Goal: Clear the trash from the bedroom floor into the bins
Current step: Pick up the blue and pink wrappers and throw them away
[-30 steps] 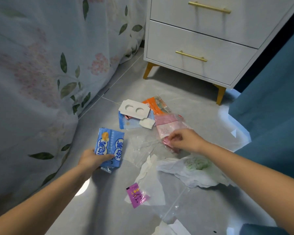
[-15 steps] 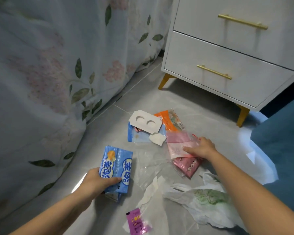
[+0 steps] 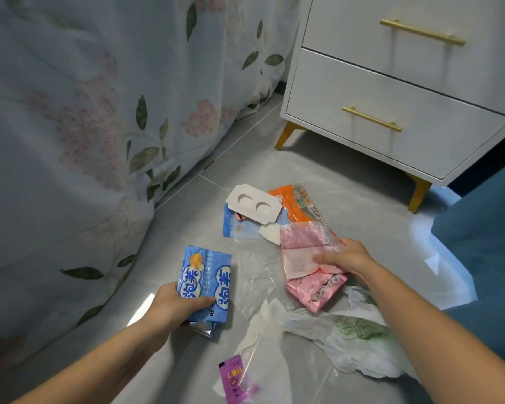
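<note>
left hand (image 3: 174, 304) gripping blue packet (image 3: 206, 282), right hand (image 3: 346, 256) pinching pink bag (image 3: 305, 252)

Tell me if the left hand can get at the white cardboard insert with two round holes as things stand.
Probably not freely: the left hand is shut on a blue snack wrapper, though nothing lies over the white cardboard insert with two round holes.

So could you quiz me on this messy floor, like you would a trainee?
1. True or false: the left hand holds a blue packet.
2. What is the right hand gripping? A) the white card B) pink wrappers C) the purple sachet
3. How many round holes does the white card have?

Key: 1 true. 2 B, the pink wrappers. 3 two. The purple sachet lies untouched.
</note>
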